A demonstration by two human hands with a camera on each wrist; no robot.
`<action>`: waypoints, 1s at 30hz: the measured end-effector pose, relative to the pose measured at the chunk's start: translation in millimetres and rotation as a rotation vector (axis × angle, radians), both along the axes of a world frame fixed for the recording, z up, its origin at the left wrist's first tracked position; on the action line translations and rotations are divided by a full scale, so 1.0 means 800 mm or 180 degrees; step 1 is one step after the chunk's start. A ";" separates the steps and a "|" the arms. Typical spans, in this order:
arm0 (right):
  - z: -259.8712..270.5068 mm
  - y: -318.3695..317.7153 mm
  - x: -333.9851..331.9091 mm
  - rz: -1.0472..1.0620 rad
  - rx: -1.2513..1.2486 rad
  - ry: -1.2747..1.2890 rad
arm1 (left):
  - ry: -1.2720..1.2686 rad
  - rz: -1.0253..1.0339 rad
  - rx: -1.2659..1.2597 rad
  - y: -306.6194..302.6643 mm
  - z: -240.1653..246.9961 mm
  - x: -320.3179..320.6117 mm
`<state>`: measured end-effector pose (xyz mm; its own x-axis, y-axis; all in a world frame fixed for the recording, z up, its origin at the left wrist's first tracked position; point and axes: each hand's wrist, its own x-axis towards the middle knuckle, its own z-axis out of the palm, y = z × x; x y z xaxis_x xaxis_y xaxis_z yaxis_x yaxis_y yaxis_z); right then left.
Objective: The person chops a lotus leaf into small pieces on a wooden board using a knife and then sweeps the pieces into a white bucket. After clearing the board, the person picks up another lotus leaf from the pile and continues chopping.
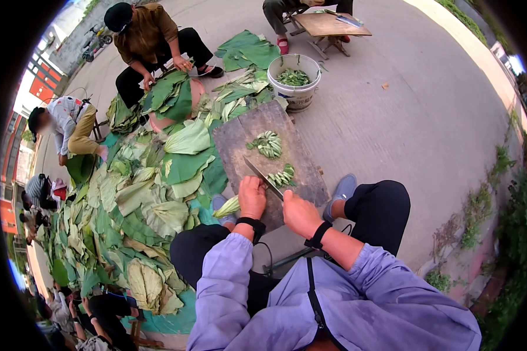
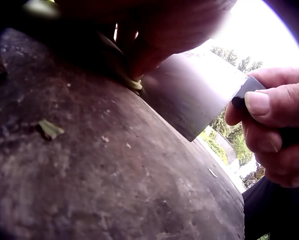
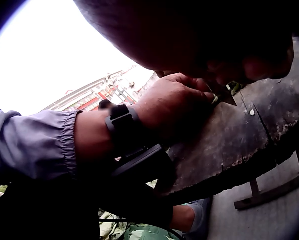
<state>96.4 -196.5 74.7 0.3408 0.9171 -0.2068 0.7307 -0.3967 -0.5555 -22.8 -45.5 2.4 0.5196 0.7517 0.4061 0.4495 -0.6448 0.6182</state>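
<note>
On a worn wooden chopping board (image 1: 240, 140), my left hand (image 1: 252, 198) holds down a rolled green leaf bundle (image 1: 231, 206), whose pale end sticks out on the hand's left. My right hand (image 1: 301, 215) grips the handle of a cleaver (image 1: 262, 177). The broad cleaver blade (image 2: 189, 90) stands on edge against the left fingertips in the left wrist view, its cutting edge down at the board. Sliced green strips (image 1: 282, 175) lie just beyond the blade, and a larger heap of cut strips (image 1: 268, 144) sits farther up the board.
Behind the board stands a white bucket (image 1: 295, 99) holding cut greens. Large leaves (image 1: 140, 193) cover the ground on the left. A person (image 1: 152, 47) handles leaves at the far left; another board on a stand (image 1: 331, 24) is at the back. My knees flank the board.
</note>
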 end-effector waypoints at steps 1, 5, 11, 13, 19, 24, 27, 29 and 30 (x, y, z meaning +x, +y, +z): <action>-0.003 0.003 0.000 0.0011 0.0013 -0.0005 | -0.0005 0.0011 0.0013 0.000 0.001 -0.001; -0.015 0.014 0.005 -0.0073 0.0167 0.0098 | -0.0027 -0.0085 0.0026 -0.001 0.001 -0.001; -0.013 0.002 0.020 -0.0084 0.0173 0.0332 | -0.0023 -0.0151 -0.0129 0.002 -0.001 -0.009; -0.011 -0.007 0.025 -0.0113 0.0187 0.0385 | -0.0041 -0.0095 -0.0183 0.000 0.000 -0.006; -0.028 -0.031 0.038 0.0109 0.0381 0.0531 | 0.0801 0.0178 -0.0013 -0.003 0.007 -0.011; -0.018 -0.042 0.049 0.0277 0.0497 0.0751 | 0.1034 0.0384 0.0211 -0.012 0.010 -0.014; -0.012 -0.038 0.059 0.0133 0.0269 0.0488 | 0.0961 0.0284 0.0281 -0.006 0.002 -0.016; -0.016 -0.033 0.065 0.0173 0.0376 0.0284 | 0.1001 0.0247 0.0207 -0.002 -0.002 -0.017; -0.018 -0.029 0.069 0.0221 0.0487 0.0075 | 0.1036 0.0217 0.0138 0.000 -0.002 -0.015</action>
